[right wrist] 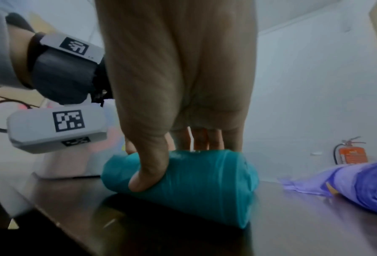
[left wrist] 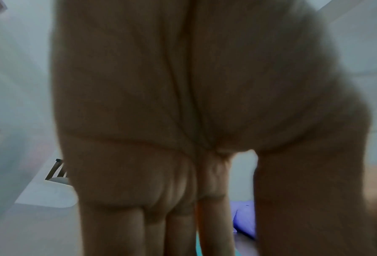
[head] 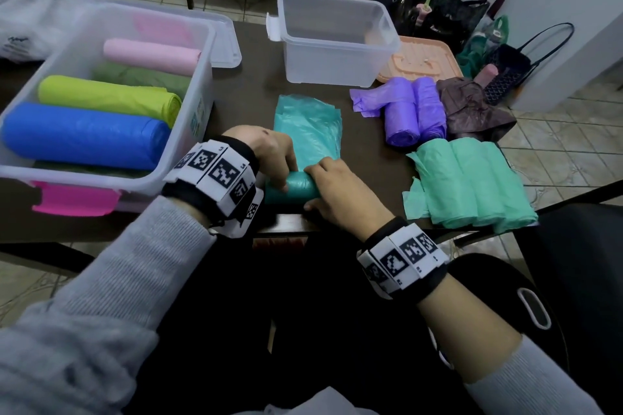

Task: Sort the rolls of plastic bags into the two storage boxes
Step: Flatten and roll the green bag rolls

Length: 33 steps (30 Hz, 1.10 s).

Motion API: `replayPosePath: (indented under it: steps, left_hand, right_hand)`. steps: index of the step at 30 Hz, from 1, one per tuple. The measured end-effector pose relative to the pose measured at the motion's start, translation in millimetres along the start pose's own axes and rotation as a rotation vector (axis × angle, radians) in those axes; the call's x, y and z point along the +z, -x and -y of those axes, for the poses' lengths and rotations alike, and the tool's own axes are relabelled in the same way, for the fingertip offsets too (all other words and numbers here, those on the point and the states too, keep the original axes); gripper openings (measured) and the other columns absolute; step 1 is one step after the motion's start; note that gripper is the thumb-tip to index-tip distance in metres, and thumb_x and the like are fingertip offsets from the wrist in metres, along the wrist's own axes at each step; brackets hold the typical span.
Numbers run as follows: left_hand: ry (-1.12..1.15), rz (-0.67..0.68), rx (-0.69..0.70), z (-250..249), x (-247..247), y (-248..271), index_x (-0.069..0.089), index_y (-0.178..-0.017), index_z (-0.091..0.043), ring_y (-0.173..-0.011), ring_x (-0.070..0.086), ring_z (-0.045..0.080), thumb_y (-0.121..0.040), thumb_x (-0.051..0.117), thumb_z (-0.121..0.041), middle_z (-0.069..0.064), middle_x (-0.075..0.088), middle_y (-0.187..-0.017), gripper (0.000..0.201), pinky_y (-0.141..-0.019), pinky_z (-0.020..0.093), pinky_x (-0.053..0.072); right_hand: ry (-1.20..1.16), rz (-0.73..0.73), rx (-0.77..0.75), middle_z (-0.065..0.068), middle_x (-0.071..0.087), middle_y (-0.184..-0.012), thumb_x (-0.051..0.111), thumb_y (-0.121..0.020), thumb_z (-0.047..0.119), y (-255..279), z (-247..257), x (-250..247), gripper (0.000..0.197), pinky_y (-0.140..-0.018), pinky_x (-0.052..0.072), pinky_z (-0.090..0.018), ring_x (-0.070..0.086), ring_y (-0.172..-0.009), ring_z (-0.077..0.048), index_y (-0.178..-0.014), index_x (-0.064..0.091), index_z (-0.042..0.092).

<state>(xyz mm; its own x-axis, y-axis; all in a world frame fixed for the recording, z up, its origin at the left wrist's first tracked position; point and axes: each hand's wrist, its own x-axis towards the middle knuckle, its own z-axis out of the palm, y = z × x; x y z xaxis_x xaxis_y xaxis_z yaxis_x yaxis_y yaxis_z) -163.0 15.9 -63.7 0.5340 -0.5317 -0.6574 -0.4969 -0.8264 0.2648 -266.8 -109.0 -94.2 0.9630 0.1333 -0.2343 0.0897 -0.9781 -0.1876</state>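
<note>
The teal roll is being gripped by both the left hand and right hand. Its loose tail should be wound tight before boxing.

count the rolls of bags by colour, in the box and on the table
pink: 1
olive green: 1
lime: 1
blue: 1
teal, under both hands: 1
purple: 2
mint green: 3
total: 10
the brown bag is crumpled, not counted
</note>
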Motion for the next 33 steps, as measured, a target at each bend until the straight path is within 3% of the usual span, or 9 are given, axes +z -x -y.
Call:
replayPosePath:
  steps: [3, 5, 7, 11, 14, 16, 20, 26, 33]
  left_hand:
    - [-0.017, 0.023, -0.003, -2, -3, -1, 0.065, -0.119, -0.028, -0.103, 0.061, 0.02, -0.078, 0.068, -0.034, 0.0, 0.068, -0.108, 0.041, -0.097, 0.04, 0.048]
    - [0.047, -0.021, -0.003, -3, -2, -2, 0.059, -0.127, -0.027, -0.109, 0.059, 0.019, -0.072, 0.075, -0.043, -0.002, 0.064, -0.119, 0.06, -0.099, 0.036, 0.046]
    - [0.143, -0.129, 0.014, -6, 3, -3, 0.05, -0.133, -0.023, -0.11, 0.055, 0.015, -0.066, 0.083, -0.036, -0.003, 0.058, -0.127, 0.077, -0.097, 0.029, 0.043]
    - [0.217, -0.274, 0.049, -4, 6, -7, 0.064, -0.112, -0.022, -0.093, 0.054, 0.011, -0.065, 0.085, -0.024, -0.001, 0.065, -0.113, 0.052, -0.09, 0.027, 0.046]
    - [0.209, -0.233, 0.024, -3, -2, -9, 0.069, -0.109, -0.026, -0.096, 0.059, 0.013, -0.069, 0.082, -0.027, -0.004, 0.066, -0.104, 0.043, -0.095, 0.033, 0.048]
    - [0.179, -0.195, 0.016, -3, -8, -12, 0.068, -0.113, -0.029, -0.101, 0.06, 0.015, -0.071, 0.081, -0.03, -0.006, 0.066, -0.105, 0.044, -0.097, 0.035, 0.047]
    - [0.096, -0.107, 0.024, -3, -16, -17, 0.067, -0.115, -0.03, -0.106, 0.06, 0.015, -0.079, 0.072, -0.035, -0.006, 0.067, -0.114, 0.036, -0.099, 0.036, 0.045]
    - [-0.019, -0.038, 0.025, -14, -15, -16, 0.068, -0.109, -0.024, -0.097, 0.056, 0.016, -0.09, 0.058, -0.04, -0.01, 0.061, -0.089, 0.027, -0.093, 0.032, 0.045]
    - [0.01, -0.019, -0.033, -18, -8, -21, 0.062, -0.121, -0.017, -0.111, 0.057, 0.02, -0.092, 0.053, -0.043, 0.001, 0.062, -0.122, 0.041, -0.101, 0.037, 0.044]
  right_hand:
    - [-0.115, 0.077, 0.03, -0.014, 0.047, -0.128, 0.066, -0.085, 0.031, -10, -8, -6, 0.061, -0.103, 0.035, -0.035, 0.041, -0.123, -0.029, -0.137, 0.044, 0.01]
    - [-0.159, 0.123, 0.041, -0.015, 0.048, -0.132, 0.065, -0.086, 0.032, -16, -13, -12, 0.063, -0.101, 0.032, -0.03, 0.042, -0.125, -0.029, -0.14, 0.041, 0.01]
    - [-0.232, 0.15, 0.075, -0.014, 0.048, -0.136, 0.064, -0.087, 0.032, -19, -19, -18, 0.064, -0.097, 0.033, -0.028, 0.044, -0.126, -0.027, -0.14, 0.037, 0.008]
    - [-0.323, 0.164, 0.102, -0.009, 0.056, -0.121, 0.063, -0.088, 0.035, -25, -31, -20, 0.048, -0.077, 0.033, -0.025, 0.052, -0.109, -0.022, -0.124, 0.046, 0.009]
    - [-0.282, 0.133, 0.104, -0.011, 0.053, -0.124, 0.061, -0.089, 0.036, -26, -28, -18, 0.047, -0.085, 0.034, -0.026, 0.047, -0.116, -0.025, -0.126, 0.049, 0.01]
    - [-0.178, -0.018, 0.113, -0.012, 0.046, -0.127, 0.062, -0.088, 0.034, -21, -20, -14, 0.049, -0.097, 0.034, -0.033, 0.039, -0.12, -0.028, -0.128, 0.047, 0.01]
    - [0.059, -0.25, 0.065, -0.01, 0.047, -0.121, 0.052, -0.093, 0.023, -3, 3, 2, 0.031, -0.092, 0.04, -0.037, 0.042, -0.113, -0.028, -0.121, 0.047, 0.009]
    - [0.095, -0.218, 0.055, -0.018, 0.049, -0.12, 0.049, -0.091, 0.008, 7, 6, 18, 0.035, -0.102, 0.032, -0.042, 0.045, -0.114, -0.036, -0.125, 0.046, 0.0]
    - [0.152, -0.05, 0.01, -0.012, 0.049, -0.124, 0.056, -0.09, 0.019, 0, -7, 1, 0.039, -0.1, 0.031, -0.035, 0.045, -0.116, -0.03, -0.126, 0.046, 0.008]
